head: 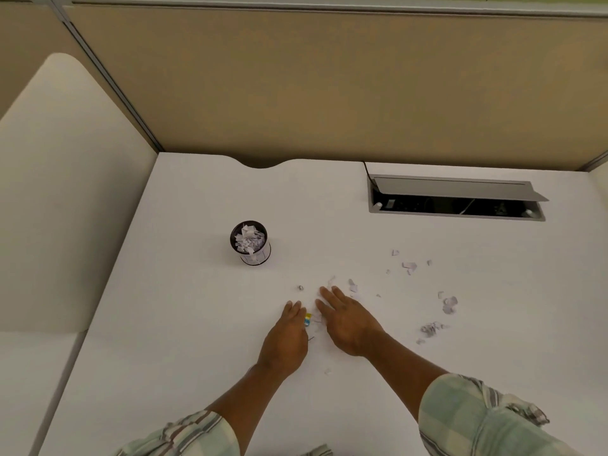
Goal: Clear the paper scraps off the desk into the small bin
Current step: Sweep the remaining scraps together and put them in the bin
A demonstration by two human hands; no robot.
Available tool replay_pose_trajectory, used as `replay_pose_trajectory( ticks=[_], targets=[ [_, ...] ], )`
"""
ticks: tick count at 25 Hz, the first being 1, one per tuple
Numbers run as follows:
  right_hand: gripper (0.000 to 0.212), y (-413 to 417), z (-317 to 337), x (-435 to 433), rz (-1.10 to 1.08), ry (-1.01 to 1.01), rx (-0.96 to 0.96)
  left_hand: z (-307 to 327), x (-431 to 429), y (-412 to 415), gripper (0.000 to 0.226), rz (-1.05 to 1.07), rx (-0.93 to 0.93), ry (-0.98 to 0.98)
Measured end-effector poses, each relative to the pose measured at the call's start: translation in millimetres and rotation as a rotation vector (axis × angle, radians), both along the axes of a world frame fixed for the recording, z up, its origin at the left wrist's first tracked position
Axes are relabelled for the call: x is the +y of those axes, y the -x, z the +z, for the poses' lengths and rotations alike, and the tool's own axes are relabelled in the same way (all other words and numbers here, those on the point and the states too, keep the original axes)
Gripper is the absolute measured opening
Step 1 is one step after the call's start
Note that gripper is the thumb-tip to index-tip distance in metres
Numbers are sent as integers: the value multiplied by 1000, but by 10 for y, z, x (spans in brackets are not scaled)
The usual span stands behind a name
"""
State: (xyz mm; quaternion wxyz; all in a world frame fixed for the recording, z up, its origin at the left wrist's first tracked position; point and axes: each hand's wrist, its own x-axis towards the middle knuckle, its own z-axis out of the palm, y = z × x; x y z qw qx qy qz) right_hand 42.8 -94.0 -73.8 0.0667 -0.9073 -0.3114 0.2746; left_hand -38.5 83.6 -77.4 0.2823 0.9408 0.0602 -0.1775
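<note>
On the white desk [197, 307], seen from the head camera, two bare hands lie close together near the front middle; the left hand [289, 330] rests flat with its fingers straight and holds nothing that can be seen; the right hand [345, 320] is flat too, fingers spread wide, palm down, gripping nothing. Between the two hands sits a small heap of paper scraps [317, 319], and a tiny yellow and blue bit [308, 319] lies just beside the left hand's fingers; the hands look set to push the scraps into one pile, so the step in hand seems to be gathering. The small bin [250, 242] stands upright farther back and a little to the left, well apart from the hands; it is a dark round cup, already nearly full of white bits. More scraps [409, 266] are scattered off to the right, some near the far side, some grey ones [429, 330] closer to the right arm; one tiny piece [328, 371] lies between the wrists. At the back right an open cable box [455, 199] is sunk into the desk. The job looks partly done. Next, the hands probably need to squeeze together, pinch up the little heap, and carry it over the bin without dropping bits; the bin is so full that new scraps may spill over its rim.
</note>
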Motion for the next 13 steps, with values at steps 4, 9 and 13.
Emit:
replay_pose_trajectory(
  ticks=[4, 9, 13],
  targets=[
    [57, 249, 33, -193, -13, 15, 18, 5, -158, 186, 54, -6, 2, 5],
    [55, 251, 199, -354, -97, -41, -10, 115, -201, 93, 48, 78, -73, 21],
    [54, -82, 321, -617, -318, -48, -55, 223, -172, -260, 47, 125, -139, -16]
  ],
)
